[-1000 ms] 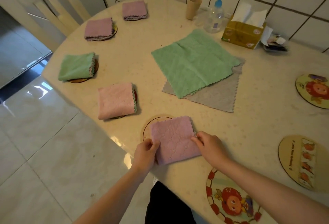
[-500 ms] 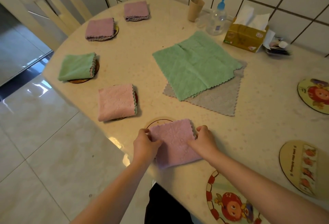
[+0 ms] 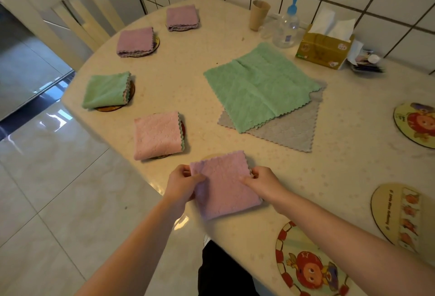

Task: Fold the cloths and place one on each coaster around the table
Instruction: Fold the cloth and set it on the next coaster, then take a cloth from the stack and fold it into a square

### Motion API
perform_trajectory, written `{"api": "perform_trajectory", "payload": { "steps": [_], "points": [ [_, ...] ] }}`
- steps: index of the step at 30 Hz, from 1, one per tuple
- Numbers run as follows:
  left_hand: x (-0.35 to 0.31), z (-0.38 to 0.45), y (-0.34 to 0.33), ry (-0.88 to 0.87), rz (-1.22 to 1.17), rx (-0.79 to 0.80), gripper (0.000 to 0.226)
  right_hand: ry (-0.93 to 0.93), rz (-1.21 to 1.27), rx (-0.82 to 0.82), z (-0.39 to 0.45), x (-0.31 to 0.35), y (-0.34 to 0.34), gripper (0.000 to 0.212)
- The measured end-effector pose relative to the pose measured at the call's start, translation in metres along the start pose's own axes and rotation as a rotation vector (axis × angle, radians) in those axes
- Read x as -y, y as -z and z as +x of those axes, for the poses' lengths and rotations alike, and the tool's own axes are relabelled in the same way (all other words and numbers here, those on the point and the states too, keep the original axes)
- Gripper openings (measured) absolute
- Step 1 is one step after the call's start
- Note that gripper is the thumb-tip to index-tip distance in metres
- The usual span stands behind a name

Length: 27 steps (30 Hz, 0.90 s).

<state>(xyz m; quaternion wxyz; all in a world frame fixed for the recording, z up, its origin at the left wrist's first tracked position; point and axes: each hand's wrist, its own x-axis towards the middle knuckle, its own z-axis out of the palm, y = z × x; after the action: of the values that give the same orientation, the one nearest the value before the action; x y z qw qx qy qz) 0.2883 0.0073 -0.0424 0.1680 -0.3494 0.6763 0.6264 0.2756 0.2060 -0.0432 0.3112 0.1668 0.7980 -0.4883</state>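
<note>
Two hands grip one folded lilac cloth (image 3: 224, 186) at the near edge of the table (image 3: 341, 161): the left hand (image 3: 182, 184) pinches its left edge, the right hand (image 3: 263, 184) its right edge. The cloth's far part covers a coaster (image 3: 209, 156), of which only a thin rim shows. Four other folded cloths each lie on a coaster along the left rim. An open yellow tissue box (image 3: 323, 48) near the wall has white tissues sticking out. Beside it stand a clear pump bottle (image 3: 286, 29) with a small blue label, too blurred to read, and a brown cup (image 3: 259, 14), whose inside is not visible. One bare coaster (image 3: 396, 214) at the right carries a line of writing, not legible.
</note>
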Motion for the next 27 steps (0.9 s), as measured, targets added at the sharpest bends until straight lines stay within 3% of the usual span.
{"api": "perform_trajectory", "payload": {
  "steps": [5,9,13,19,25,27],
  "points": [
    [0.002,0.018,0.015,-0.067,0.150,-0.082,0.032,0.023,-0.213,-0.126,0.018,0.002,-0.013,0.013],
    [0.002,0.025,0.012,-0.166,0.416,-0.153,0.032,0.009,-0.357,-0.188,0.022,-0.003,-0.016,0.020],
    [-0.006,0.031,0.008,-0.499,0.899,-0.136,0.051,0.034,-0.370,-0.233,0.029,0.002,0.006,0.036],
    [-0.068,0.083,-0.025,-0.835,1.135,0.013,0.048,0.315,-0.516,-0.363,0.080,0.045,0.049,0.020],
    [-0.114,0.143,-0.063,-1.057,1.291,0.284,0.062,0.478,-0.922,-0.296,0.122,0.076,0.044,0.034],
    [-0.124,0.158,-0.069,-1.113,1.341,0.377,0.060,0.491,-0.947,-0.280,0.130,0.077,0.045,0.028]
  ]
}}
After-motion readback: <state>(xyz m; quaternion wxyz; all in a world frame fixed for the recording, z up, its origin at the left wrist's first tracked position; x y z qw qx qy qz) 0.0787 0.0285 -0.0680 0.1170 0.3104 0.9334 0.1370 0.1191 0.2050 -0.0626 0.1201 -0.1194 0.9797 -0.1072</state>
